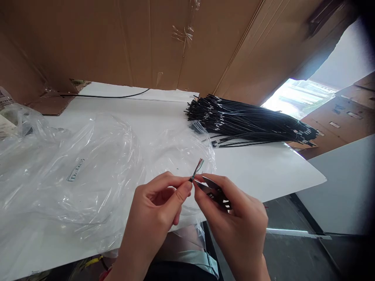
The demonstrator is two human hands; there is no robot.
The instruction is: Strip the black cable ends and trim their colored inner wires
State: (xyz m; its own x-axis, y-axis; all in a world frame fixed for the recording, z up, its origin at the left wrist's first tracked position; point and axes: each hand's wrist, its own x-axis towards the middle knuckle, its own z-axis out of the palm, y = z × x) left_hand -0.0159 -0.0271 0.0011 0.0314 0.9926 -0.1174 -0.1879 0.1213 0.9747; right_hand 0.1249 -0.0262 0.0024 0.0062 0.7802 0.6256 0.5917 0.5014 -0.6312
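Observation:
Between thumb and forefinger, my left hand (162, 208) pinches a black cable (191, 179) near its stripped end. Thin colored wires (199, 166), some reddish and some green, fan upward from it. My right hand (234, 212) is wrapped round a small pair of dark metal snips (215, 191). The blades point left toward the cable, and the right thumb and fingertip are right beside the base of the bare wires. Whether the blades touch the cable, I cannot tell. Most of the cable's length is hidden by the left hand.
A large bundle of black cables (243, 119) lies at the back right of the white table (263, 171). Clear plastic bags (96, 168) cover the left side. Cardboard (164, 43) stands along the back. One black cable (111, 96) runs beneath it. The table's front edge is close to my lap.

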